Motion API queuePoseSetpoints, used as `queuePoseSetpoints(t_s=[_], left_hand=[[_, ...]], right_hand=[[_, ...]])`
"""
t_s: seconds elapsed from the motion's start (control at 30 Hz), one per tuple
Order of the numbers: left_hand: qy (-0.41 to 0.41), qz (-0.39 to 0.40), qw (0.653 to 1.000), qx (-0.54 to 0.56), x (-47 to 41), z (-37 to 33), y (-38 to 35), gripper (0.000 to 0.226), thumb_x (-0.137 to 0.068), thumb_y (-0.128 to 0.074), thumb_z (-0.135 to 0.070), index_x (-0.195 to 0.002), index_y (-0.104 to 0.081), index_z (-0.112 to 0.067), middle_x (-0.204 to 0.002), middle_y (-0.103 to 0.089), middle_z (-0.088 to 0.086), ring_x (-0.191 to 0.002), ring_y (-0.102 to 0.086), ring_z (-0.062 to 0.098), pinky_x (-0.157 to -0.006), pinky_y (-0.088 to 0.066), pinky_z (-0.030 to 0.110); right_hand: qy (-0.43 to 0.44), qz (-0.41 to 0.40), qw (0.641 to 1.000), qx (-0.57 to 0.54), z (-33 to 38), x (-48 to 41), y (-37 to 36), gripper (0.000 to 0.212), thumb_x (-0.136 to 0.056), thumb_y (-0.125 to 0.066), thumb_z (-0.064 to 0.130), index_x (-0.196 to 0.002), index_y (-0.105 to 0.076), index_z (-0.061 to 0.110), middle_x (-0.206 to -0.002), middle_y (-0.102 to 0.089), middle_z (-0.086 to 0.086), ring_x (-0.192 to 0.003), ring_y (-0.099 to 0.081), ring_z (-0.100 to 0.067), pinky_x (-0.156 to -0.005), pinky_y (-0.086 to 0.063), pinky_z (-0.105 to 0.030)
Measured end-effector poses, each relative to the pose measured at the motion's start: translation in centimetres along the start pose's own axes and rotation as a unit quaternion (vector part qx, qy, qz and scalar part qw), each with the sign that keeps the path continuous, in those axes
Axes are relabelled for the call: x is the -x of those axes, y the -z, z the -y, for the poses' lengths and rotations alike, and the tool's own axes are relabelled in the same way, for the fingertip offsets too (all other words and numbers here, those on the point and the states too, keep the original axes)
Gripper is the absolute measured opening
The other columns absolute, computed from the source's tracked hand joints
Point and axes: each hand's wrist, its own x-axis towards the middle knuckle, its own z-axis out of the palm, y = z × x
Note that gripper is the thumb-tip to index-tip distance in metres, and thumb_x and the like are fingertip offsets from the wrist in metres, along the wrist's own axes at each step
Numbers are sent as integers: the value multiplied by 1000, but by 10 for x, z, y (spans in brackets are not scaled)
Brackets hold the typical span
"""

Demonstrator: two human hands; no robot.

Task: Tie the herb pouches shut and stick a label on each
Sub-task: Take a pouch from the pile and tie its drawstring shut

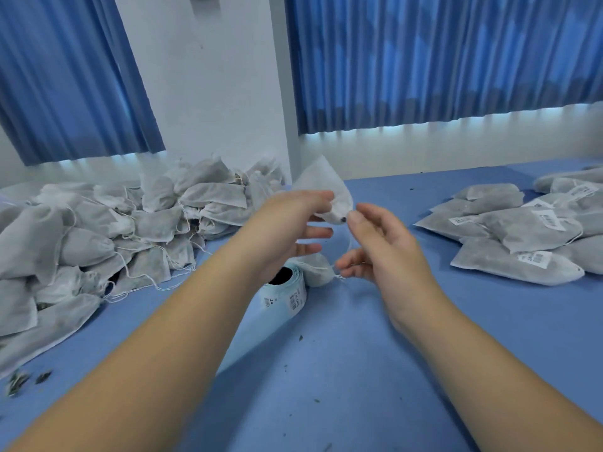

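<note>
In the head view you are at the tying step. Your left hand [287, 230] grips a white herb pouch [321, 182], raised between both hands, and your right hand [381, 246] pinches its drawstring [350, 244]. Next, I judge, you pull it tight and knot it. The label roll [287, 291] lies just below your left hand.

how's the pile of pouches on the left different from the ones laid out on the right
The left pile is heaped high and jumbled; the right pouches lie flat in a low overlapping layer. The right pouches carry white barcode labels; none show on the left pile. Loose strings trail from the left pile, few from the right pouches. Both are pale fabric pouches with dark filling on the blue table.
</note>
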Motion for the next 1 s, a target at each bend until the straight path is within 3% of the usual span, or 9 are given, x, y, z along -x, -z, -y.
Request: queuePoseSetpoints(t_s=[0.07, 0.13, 0.27, 0.37, 0.5, 0.63, 0.77, 0.9, 1.0], left_hand=[[4, 8, 1000, -6, 9, 5, -7, 27, -95, -55, -17, -117, -68, -25, -113, -71, 3, -100, -70, 21, -82, -52, 34], [-2, 7, 1000, -21, 15, 10, -10, 29, -93, -55, -14, -115, -69, -25, -106, -72, -2, -92, -68, 17, -81, -50, 32], [-42, 8, 995, -87, 25, 21, -12, 40, -86, -52, 0, -110, -71, -27, -93, -69, 1, -82, -58, 12, -76, -45, 32], [-99, 9, 987, -125, 31, 28, -16, 40, -81, -57, 3, -105, -70, -27, -93, -71, 10, -77, -57, 14, -72, -44, 32], [-189, -73, 959, -199, 34, 36, -14, 30, -84, -65, -7, -90, -70, -36, -76, -69, -13, -66, -57, -1, -62, -42, 12], [-246, -138, 908, -309, 41, 37, -11, 15, -82, -72, -25, -93, -72, -35, -75, -63, -12, -72, -55, 4, -64, -39, 16], [-230, -103, 914, -317, 47, 37, -10, 35, -70, -76, -41, -104, -70, -40, -85, -62, -10, -79, -55, 3, -68, -38, 7], [-205, -104, 935, -270, 51, 35, -7, 29, -69, -78, -48, -92, -72, -31, -77, -66, -6, -71, -57, 7, -60, -41, 14], [-196, -120, 938, -259, 51, 34, -3, 28, -68, -78, -51, -85, -71, -29, -77, -65, -5, -71, -56, 5, -60, -41, 13]], right_hand=[[16, -9, 998, 59, 6, 4, 1, 21, -87, -69, 30, -107, -59, 30, -103, -66, 5, -54, -64, -18, -54, -54, -27], [32, -25, 992, 122, 10, 6, 4, 13, -88, -66, 19, -92, -61, 30, -84, -68, 4, -49, -62, -15, -50, -51, -24], [40, -15, 985, 169, 21, 5, 9, 19, -91, -55, 5, -79, -64, 17, -57, -65, 5, -43, -57, -12, -45, -47, -23], [11, 12, 989, 150, 28, 6, 9, 19, -91, -53, 4, -77, -62, 12, -54, -64, 2, -43, -56, -14, -43, -47, -24], [11, 46, 990, 132, 34, 11, 6, 16, -89, -63, 22, -78, -63, 10, -59, -65, 0, -51, -61, -14, -48, -49, -27], [48, 51, 976, 207, 28, 15, 0, 17, -79, -77, 31, -87, -65, 22, -78, -71, -2, -72, -68, -19, -71, -58, -39], [66, 41, 971, 226, 27, 16, -1, 10, -81, -74, 14, -87, -72, 22, -76, -72, -1, -73, -70, -20, -80, -57, -48], [62, 63, 967, 239, 35, 17, 5, 12, -84, -70, 10, -81, -76, 19, -72, -73, -5, -63, -63, -13, -76, -56, -41], [33, 106, 971, 212, 44, 19, 8, 12, -89, -66, 9, -80, -73, 6, -62, -67, -10, -57, -58, -14, -68, -57, -34]])
